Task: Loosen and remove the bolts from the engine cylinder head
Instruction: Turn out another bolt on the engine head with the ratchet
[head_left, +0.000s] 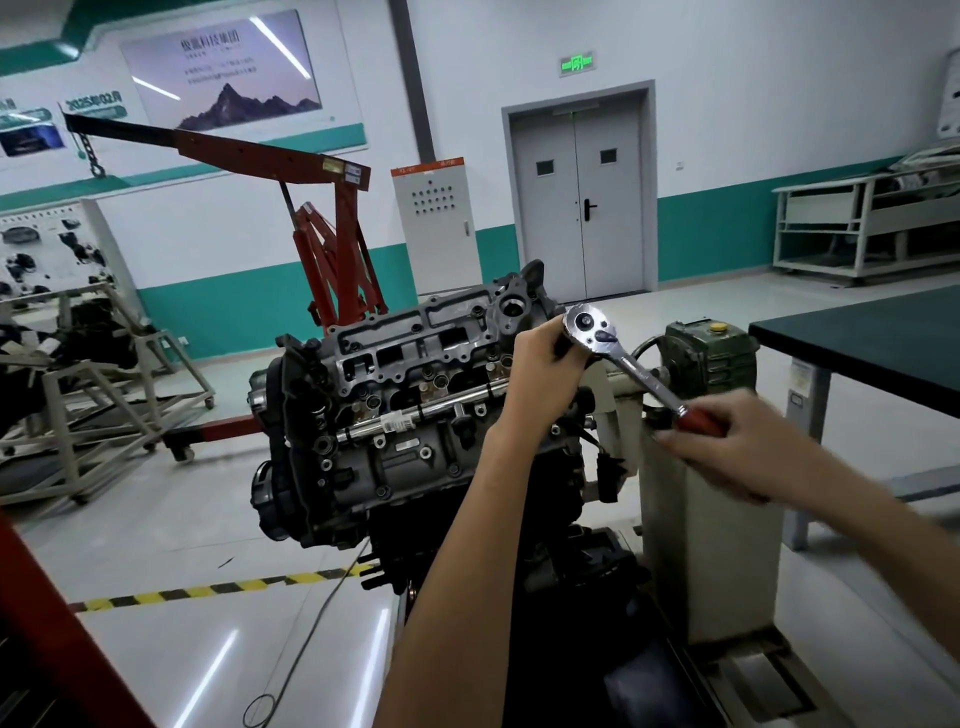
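- A date on the left wall display (93, 101) reads "2025年02月". The big panel (223, 67) above a mountain picture carries Chinese headline text too small to read.
- A green lit exit sign (576, 63) hangs over the grey double door (579, 208).
- The cylinder head (415, 353) sits on top of the engine, mounted on a stand at centre. A white label (397, 421) on its metal rail is illegible.
- The left hand (540, 369) curls round the ratchet wrench (634, 369) just under its chrome head, at the head's right end.
- The right hand (737, 447) is blurred and holds the wrench's red grip; I cannot tell how its fingers lie.
- The left forearm hides the engine's right side.
- Around the engine are a red engine crane (332, 218), a control cabinet (436, 223), a green gearbox (706, 348) and a dark-topped table (857, 343).
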